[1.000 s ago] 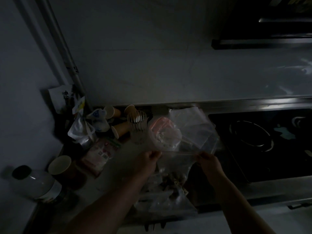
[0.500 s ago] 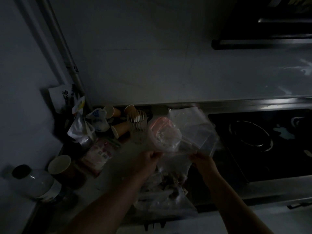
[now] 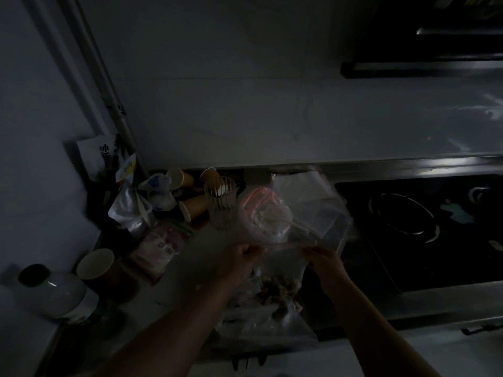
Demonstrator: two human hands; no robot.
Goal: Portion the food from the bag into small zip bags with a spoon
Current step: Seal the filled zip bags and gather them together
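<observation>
Dim kitchen counter, hard to read. Far left I see a rounded glass jar (image 3: 58, 295) with a dark cap lying on its side, and just beside it an upright paper cup (image 3: 95, 263), smooth and cone-walled. Behind, a crinkled foil pouch (image 3: 128, 208) and tipped paper cups near a ribbed clear glass (image 3: 220, 198).

My left hand (image 3: 239, 258) pinches the left end of the small zip bag (image 3: 275, 221) at its top edge, fingers curled tight. The bag is thin, clear, glossy film, held up above the counter and stretched flat between both hands; a pinkish rim and pale contents show inside or behind it, I cannot tell which. My right hand (image 3: 325, 261) pinches the right end of the same edge.

Below the hands, the large food bag (image 3: 275, 300) lies on the counter, crumpled clear plastic with brown lumps inside. Right of it, a glossy black cooktop (image 3: 424, 227).
</observation>
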